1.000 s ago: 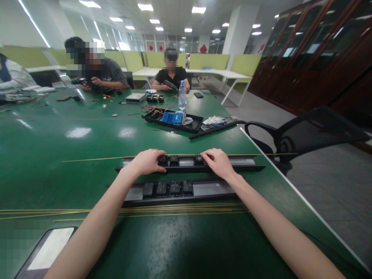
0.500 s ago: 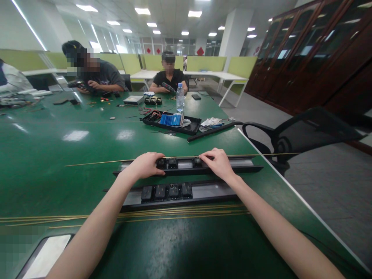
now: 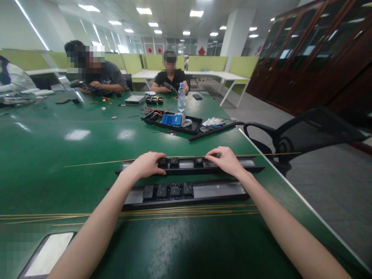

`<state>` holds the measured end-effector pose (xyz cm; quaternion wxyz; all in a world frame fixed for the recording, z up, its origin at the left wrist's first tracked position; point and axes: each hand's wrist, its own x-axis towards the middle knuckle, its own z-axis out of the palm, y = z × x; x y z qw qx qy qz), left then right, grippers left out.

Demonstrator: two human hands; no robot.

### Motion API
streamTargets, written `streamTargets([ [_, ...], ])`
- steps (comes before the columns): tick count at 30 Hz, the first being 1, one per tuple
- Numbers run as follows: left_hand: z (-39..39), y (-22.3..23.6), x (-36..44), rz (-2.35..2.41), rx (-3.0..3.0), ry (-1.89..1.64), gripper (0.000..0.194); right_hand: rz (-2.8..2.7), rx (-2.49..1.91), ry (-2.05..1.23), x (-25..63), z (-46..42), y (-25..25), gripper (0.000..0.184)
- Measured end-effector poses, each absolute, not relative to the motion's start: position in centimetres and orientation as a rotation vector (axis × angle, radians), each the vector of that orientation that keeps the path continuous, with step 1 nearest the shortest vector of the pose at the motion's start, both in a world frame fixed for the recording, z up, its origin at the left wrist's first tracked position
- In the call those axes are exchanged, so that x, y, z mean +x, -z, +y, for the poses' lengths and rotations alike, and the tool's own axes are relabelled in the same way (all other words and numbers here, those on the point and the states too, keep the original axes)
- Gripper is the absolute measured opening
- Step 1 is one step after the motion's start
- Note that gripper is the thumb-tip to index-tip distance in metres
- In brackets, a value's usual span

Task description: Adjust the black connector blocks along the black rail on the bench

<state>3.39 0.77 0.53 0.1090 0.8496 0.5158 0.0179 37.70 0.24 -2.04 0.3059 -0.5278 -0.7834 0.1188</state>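
Observation:
A long black channel [image 3: 186,169] lies across the table with several black square blocks [image 3: 174,162] inside it. My left hand [image 3: 148,163] is closed over its left part, thumb on the near wall and fingers by the leftmost block. Along the far side of this channel runs a thin brass rod [image 3: 93,164], reaching past both ends. My right hand [image 3: 225,159] pinches the rod just right of the rightmost block [image 3: 199,162]. Nearer to me sits a second black channel [image 3: 217,190] with a row of similar blocks [image 3: 162,190].
Several loose brass rods [image 3: 174,212] lie near me. A phone-like device [image 3: 48,255] is at lower left. Beyond the channels are a black tray [image 3: 193,127], a water bottle [image 3: 181,99] and gloves [image 3: 213,123]. A chair [image 3: 290,135] stands right. Other people sit across the table.
My right hand has slid a little to the right along the brass rod, away from the rightmost block. My left hand keeps its place on the channel.

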Motion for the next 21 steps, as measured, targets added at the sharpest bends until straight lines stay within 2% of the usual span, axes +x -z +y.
streamTargets([
  [13,0.7,-0.6,3.4,1.530,2.493,-0.049,0.068,-2.081,-1.541,-0.441,40.3,0.4,0.6,0.034],
  [21,0.8,-0.4,3.3,1.528,2.501,-0.043,0.069,-2.115,-1.571,-0.559,43.0,0.6,-0.4,0.031],
])
